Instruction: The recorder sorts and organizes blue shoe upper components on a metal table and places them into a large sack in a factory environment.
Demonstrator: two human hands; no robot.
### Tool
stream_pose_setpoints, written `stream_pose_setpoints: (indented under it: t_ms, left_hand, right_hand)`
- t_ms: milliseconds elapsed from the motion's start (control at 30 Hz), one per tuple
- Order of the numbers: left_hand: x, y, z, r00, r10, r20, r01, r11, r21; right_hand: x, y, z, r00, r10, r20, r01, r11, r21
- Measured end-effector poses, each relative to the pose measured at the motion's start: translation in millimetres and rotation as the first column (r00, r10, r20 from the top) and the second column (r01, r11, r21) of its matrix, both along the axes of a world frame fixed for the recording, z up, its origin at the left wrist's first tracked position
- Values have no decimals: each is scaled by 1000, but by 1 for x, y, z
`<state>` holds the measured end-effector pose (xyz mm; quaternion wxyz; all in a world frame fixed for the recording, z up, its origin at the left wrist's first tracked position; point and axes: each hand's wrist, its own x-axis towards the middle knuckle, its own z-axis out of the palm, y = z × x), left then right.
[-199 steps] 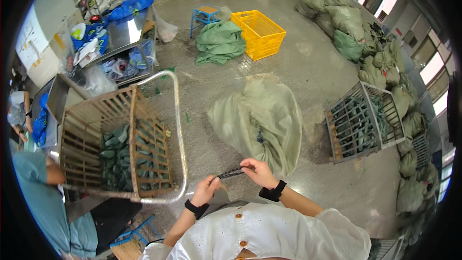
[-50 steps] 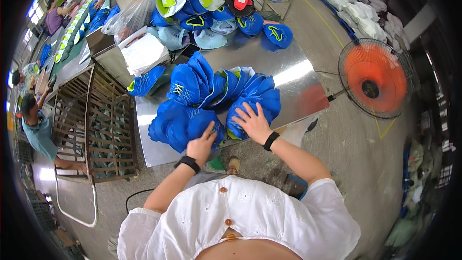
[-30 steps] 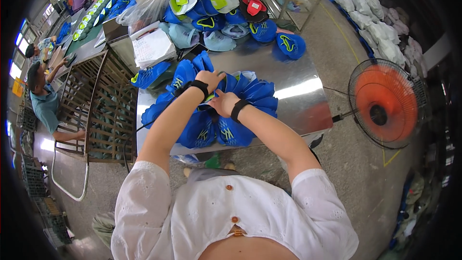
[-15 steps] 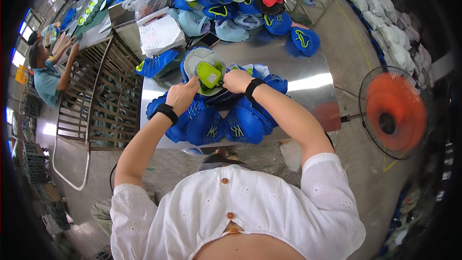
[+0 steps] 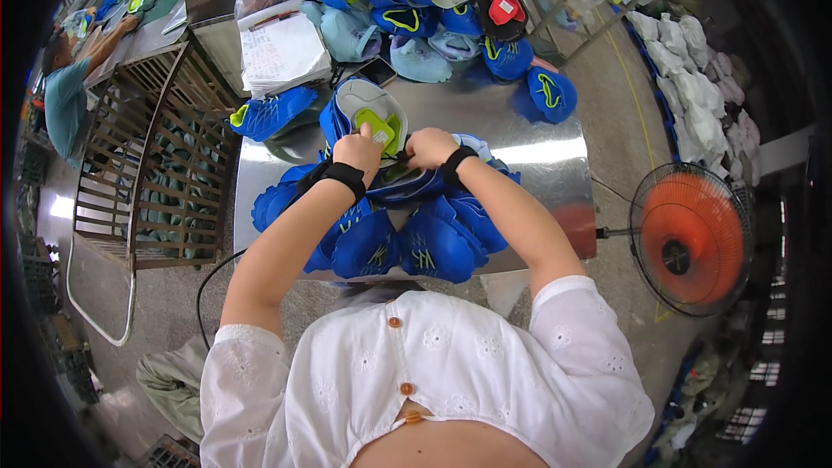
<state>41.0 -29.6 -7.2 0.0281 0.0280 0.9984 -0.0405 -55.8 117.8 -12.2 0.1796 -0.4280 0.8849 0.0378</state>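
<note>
Fingers of both hands pinch one blue shoe upper (image 5: 368,113) above a steel worktable (image 5: 537,165): the left hand (image 5: 357,149) is closed on its near edge, thumb pressed against the lime-green tongue piece, and the right hand (image 5: 429,147) grips the edge just beside it, fingers curled tight. Both wrists wear black bands. The upper is turned inside out toward the camera, showing a pale grey lining with a blue rim and the green tongue in the middle. Beneath the hands lies a heap of blue uppers (image 5: 407,243) with lime stitching, fanned out toward the table's near edge. More uppers pile up at the far side, beside a stack of white paper (image 5: 282,52). A wooden slatted crate (image 5: 147,165) stands left of the table, an orange floor fan (image 5: 689,238) to the right.
</note>
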Motion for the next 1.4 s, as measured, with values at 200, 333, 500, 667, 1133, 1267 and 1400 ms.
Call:
stream_pose_setpoints:
  t_ms: [200,333,500,667,1133,1267,1400]
  left_hand:
    - [-5,0,-10,999,20,45,-25,993,113]
    - [2,4,5,996,-6,91,-19,963,271]
    - [-5,-9,-7,997,50,62,-76,825,560]
    - [-14,-15,-18,1000,17,-15,3,588,809]
    - [-48,-46,-5,948,317,4,-220,649,728]
    - [-66,-59,13,782,542,308,-357,-15,934]
    - [-63,12,32,803,344,-486,111,716,689]
  right_hand:
    - [19,8,26,876,-91,473,336,820,-464]
    - [24,17,78,689,121,715,661,299,-688]
    - [44,2,62,507,400,764,707,315,-634]
    - [14,6,8,972,-29,234,156,824,-545]
    - [-27,58,7,552,-298,779,775,528,-347]
    - [-20,70,8,380,-291,878,909,292,-296]
    - [1,63,25,362,-112,926,902,292,-317]
